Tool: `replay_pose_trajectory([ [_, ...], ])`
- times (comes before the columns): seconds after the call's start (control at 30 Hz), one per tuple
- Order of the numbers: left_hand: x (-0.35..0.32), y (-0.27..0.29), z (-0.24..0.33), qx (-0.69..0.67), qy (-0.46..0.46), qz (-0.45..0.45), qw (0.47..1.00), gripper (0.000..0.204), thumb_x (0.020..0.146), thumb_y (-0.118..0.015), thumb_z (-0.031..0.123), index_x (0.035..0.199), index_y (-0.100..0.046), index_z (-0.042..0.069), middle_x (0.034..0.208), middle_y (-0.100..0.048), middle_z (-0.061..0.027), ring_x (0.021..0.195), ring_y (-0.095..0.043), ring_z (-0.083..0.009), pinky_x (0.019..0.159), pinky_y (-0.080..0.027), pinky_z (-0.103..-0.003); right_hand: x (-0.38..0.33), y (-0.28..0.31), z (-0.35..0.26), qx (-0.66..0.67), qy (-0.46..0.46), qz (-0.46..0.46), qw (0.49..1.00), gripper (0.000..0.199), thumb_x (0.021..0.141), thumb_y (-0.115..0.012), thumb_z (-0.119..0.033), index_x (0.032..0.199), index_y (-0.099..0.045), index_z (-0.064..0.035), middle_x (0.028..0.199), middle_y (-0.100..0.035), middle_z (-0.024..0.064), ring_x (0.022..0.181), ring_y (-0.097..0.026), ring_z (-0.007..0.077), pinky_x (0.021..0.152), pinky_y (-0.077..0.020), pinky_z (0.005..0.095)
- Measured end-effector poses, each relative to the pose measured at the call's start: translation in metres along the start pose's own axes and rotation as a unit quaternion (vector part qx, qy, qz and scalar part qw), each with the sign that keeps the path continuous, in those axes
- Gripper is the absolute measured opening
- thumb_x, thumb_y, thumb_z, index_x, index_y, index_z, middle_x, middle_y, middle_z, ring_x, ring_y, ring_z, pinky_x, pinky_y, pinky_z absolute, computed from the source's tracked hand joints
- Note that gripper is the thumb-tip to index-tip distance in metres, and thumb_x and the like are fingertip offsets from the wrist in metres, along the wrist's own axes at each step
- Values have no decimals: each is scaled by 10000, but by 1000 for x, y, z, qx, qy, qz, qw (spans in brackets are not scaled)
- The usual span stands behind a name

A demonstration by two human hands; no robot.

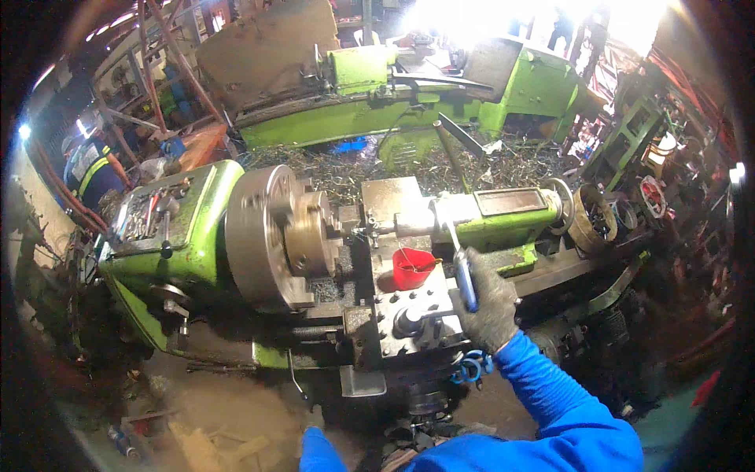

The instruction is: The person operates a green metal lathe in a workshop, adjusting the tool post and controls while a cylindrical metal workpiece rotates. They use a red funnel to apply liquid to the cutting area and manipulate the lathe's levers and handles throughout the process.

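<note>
On the green lathe (pixel 197 228), the right hand (pixel 489 305), in a grey work glove, is closed around the blue handle of a thin tool (pixel 462 267) whose metal shaft points up toward the tailstock (pixel 503 211). That hand rests at the right edge of the grey tool post block (pixel 409 311), just beside its handle. A small red cup (pixel 410 267) stands on the carriage right behind the block, between the chuck (pixel 271 236) and the gloved hand. Only a blue sleeve tip (pixel 318 452) of the left arm shows at the lower edge; whether the left fingers are open or closed cannot be told. Metal swarf (pixel 346 169) lies heaped behind the bed, before a second green lathe (pixel 377 110). A tray of tools (pixel 149 208) sits on the headstock top. At far left stands another person in a dark vest with pale stripes (pixel 90 169). Blue loops (pixel 472 366) hang just under the right wrist
</note>
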State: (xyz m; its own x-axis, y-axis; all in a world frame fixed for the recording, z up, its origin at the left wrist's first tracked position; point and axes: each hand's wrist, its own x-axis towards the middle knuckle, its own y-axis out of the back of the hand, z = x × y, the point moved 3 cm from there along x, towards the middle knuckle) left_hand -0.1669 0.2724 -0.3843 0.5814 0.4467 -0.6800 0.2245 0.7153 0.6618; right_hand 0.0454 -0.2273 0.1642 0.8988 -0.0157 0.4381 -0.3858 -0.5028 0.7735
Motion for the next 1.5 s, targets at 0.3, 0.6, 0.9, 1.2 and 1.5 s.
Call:
replay_pose_trajectory([
  [0.3,47,10,35,188,-96,299,930,545,1032,-498,427,1377,-601,18,1364,-617,-221,1213,-610,-437,1034,-489,-491,47,-24,65,234,-105,-95,962,566,946,-698,-414,1361,-606,-39,1153,-684,159,1063,-669,260,892,-559,408],
  [0.6,151,-19,-18,357,-85,244,898,271,1029,-532,225,1172,-713,84,1061,-758,-101,955,-740,-305,792,-599,-427,67,-130,100,-97,107,-243,959,278,889,-694,-207,1150,-698,-110,976,-731,166,916,-713,388,817,-566,502],
  [0.9,139,-29,-25,-380,173,-45,908,450,983,-574,519,1291,-677,208,1105,-669,-82,1007,-611,-310,964,-481,-592,88,-151,108,169,-87,-240,952,235,880,-797,-141,1060,-750,3,929,-774,117,824,-725,162,717,-585,318],
  [1.2,126,22,9,-781,85,-69,615,597,955,-556,629,1310,-638,156,1185,-628,-144,1141,-561,-365,1004,-422,-666,58,-75,126,649,-252,31,717,121,895,-722,-103,998,-671,-63,774,-620,28,640,-592,128,554,-478,265],
  [1.5,-24,165,157,-742,-15,-3,671,871,875,-589,766,1436,-557,100,1490,-461,-246,1289,-476,-447,1082,-407,-619,170,-152,27,390,-107,-145,903,205,962,-684,-165,1115,-711,-31,906,-714,29,762,-661,99,661,-539,264],
])
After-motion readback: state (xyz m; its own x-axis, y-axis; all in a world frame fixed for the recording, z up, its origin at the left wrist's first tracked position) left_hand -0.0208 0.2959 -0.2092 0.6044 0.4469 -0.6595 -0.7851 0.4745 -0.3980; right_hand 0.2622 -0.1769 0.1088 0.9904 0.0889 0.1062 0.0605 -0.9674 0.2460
